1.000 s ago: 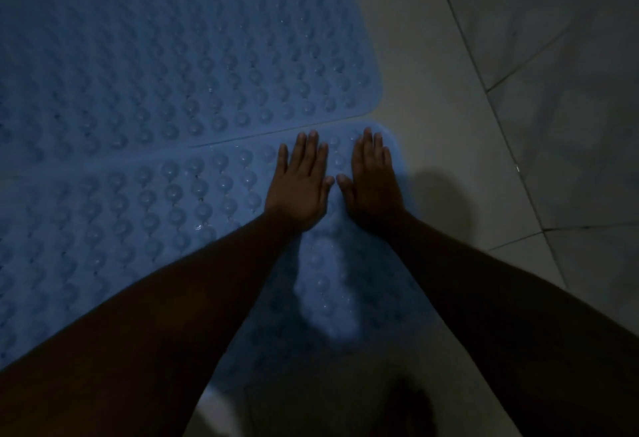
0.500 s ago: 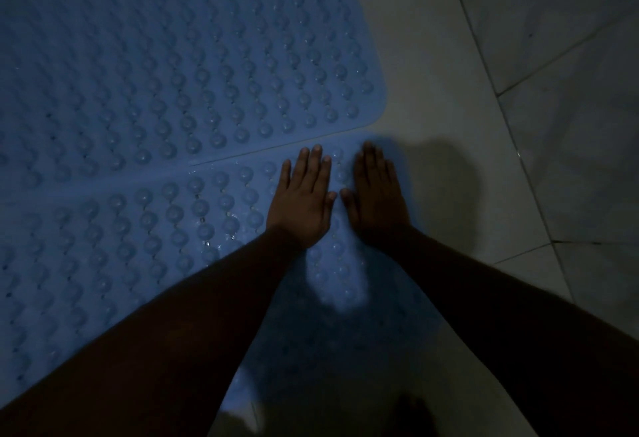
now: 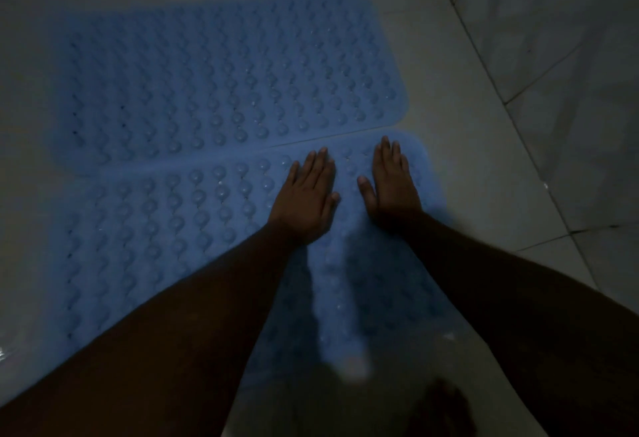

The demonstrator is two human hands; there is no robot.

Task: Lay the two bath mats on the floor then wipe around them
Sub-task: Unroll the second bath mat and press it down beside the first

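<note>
The near mat point(image 3: 166, 225) lies flat on the floor point(image 3: 484, 160), edge to edge with the far mat point(image 3: 214, 84) (both blue, bumpy). My left hand point(image 3: 304, 201) and right hand point(image 3: 390, 184) press its right end, fingers point(image 3: 320, 167) flat, gripping nothing.

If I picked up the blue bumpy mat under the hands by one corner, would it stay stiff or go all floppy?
Probably floppy: the near mat lies thin and flat on the floor, like soft rubber. It may feel slippery, since small shiny spots among its bumps look like water drops. It seems unlikely to break, with both the left hand and right hand pressing on it.
</note>
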